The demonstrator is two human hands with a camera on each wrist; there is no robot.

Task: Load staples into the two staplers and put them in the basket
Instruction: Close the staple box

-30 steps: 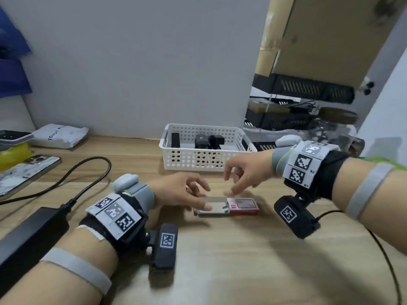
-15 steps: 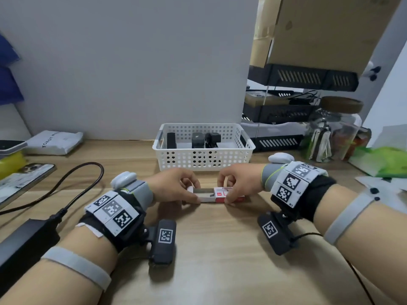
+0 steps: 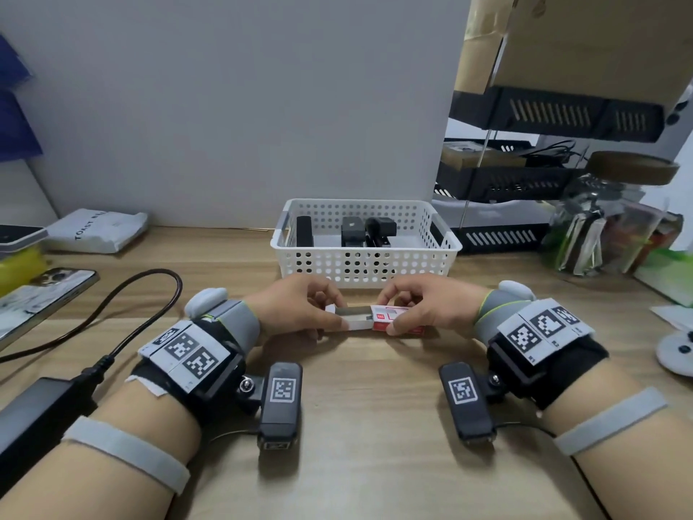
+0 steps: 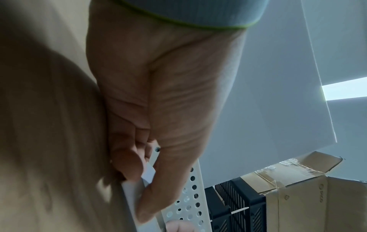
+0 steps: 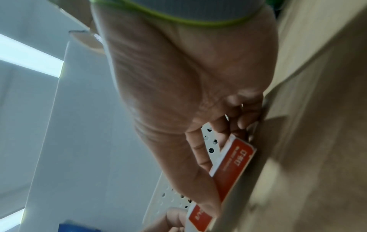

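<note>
In the head view the left hand (image 3: 300, 313) pinches the white tray and the right hand (image 3: 416, 309) the red sleeve of the staple box (image 3: 375, 319), probably to shut it, the staplers (image 3: 369, 230) lying in the basket (image 3: 360, 264), while each wrist view shows fingers curled round its end.

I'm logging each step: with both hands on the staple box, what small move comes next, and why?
Probably slide the white inner tray back into the red sleeve. The left hand pinches the tray, the right hand the sleeve, and black staplers already lie in the basket.
</note>
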